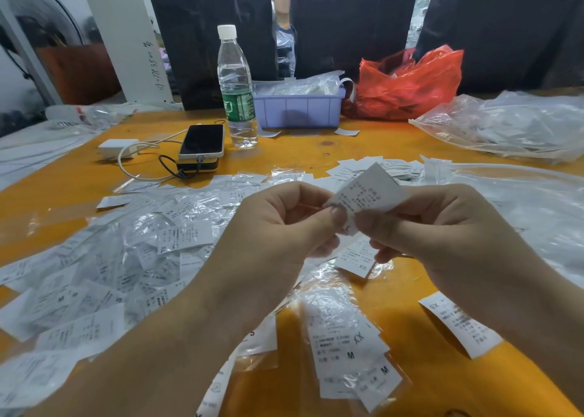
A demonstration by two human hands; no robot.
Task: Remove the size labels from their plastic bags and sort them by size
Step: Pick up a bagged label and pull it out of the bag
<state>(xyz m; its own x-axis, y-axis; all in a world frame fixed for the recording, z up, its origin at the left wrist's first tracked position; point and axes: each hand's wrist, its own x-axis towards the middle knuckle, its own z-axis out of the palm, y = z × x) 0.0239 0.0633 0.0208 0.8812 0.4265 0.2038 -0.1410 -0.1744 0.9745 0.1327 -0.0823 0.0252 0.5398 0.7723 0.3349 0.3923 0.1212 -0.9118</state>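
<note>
Looking down from the head camera, I see both hands raised just above the orange counter (395, 138), meeting over the middle of it. The left hand (284, 224) pinches the lower corner of a white size label (369, 193) between thumb and forefinger, its grip closed on the paper. The right hand (442, 230) pinches the same label from the other side, thumb tip almost touching the left thumb, so both grips are grasping one label. The label stands tilted up between the fingers, its printed face toward me; I cannot tell whether a plastic sleeve covers it. Under and left of the left forearm lies a wide heap of bagged labels (126, 258), crinkled clear plastic over white slips marked with sizes such as XL and S. Near the bottom centre a small stack of labels (347, 347) shows XX and M. A loose label marked SX (458, 325) lies by the right forearm, and another SX slip (357, 258) lies just below the hands. A pile of bare labels (363, 165) sits beyond the hands. Farther back stand a water bottle (237, 88), a phone (202, 140), a lilac bin (298, 108), a red plastic bag (407, 84), and, at right, clear plastic bags (512, 122).
</note>
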